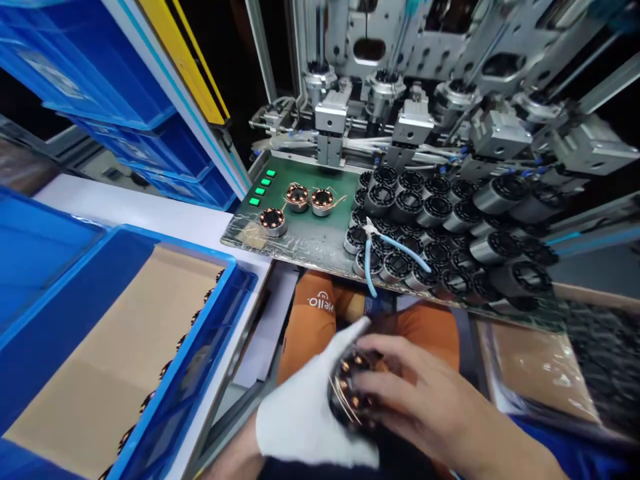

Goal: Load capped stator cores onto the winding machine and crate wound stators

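A motor stator (349, 393) with copper windings sits in my left hand (315, 407), which wears a white glove and is closed around it, above my lap. Loose copper wires run along the stator's side. My bare right hand (417, 383) is closed over the stator from the right, its fingers bent onto the windings; the fingertips are partly hidden. Beyond my hands, three wound stators (273, 220) with wire ends stand on the green bench top (310, 237). Blue-handled cutting pliers (370, 257) lie across a group of unwound black-and-silver stators (437, 253).
A winding machine (380, 120) with several metal heads stands behind the bench. At left is a blue crate (227, 267) with cardboard and a row of stators along its edge. Stacked blue bins (120, 73) stand farther back. Plastic-wrapped cardboard (540, 367) lies at right.
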Available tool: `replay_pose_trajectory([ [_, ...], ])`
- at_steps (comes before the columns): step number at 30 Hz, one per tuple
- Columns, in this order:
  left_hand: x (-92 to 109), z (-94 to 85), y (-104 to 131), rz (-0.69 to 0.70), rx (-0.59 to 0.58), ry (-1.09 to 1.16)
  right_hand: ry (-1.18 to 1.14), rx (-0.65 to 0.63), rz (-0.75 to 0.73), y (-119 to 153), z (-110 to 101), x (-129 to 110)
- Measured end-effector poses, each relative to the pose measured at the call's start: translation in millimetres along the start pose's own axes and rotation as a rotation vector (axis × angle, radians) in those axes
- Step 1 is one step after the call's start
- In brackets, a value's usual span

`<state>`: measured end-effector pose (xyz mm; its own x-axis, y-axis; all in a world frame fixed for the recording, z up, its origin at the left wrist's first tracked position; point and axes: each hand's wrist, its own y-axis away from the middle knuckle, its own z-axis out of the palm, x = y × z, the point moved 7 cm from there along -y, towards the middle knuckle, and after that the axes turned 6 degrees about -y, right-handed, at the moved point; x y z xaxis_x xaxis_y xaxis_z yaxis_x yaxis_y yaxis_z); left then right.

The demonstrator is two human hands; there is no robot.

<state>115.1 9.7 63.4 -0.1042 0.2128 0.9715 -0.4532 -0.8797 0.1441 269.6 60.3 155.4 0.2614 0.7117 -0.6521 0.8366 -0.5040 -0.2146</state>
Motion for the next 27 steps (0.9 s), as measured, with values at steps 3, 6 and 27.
replay_pose_trajectory([
  [3,17.7,-6.7,-15.3,-0.075,0.187,0.159,0.183,0.174,-0.080,4.2,-16.1,11.2],
  [6,30.7,-1.8,-25.7,-0.118,0.175,0.318,0.296,0.221,-0.182,7.4,-26.1,21.7],
  [27,23.2,12.4,-43.0,0.078,0.353,0.151,-1.105,0.726,0.241,24.8,1.0,24.1],
])
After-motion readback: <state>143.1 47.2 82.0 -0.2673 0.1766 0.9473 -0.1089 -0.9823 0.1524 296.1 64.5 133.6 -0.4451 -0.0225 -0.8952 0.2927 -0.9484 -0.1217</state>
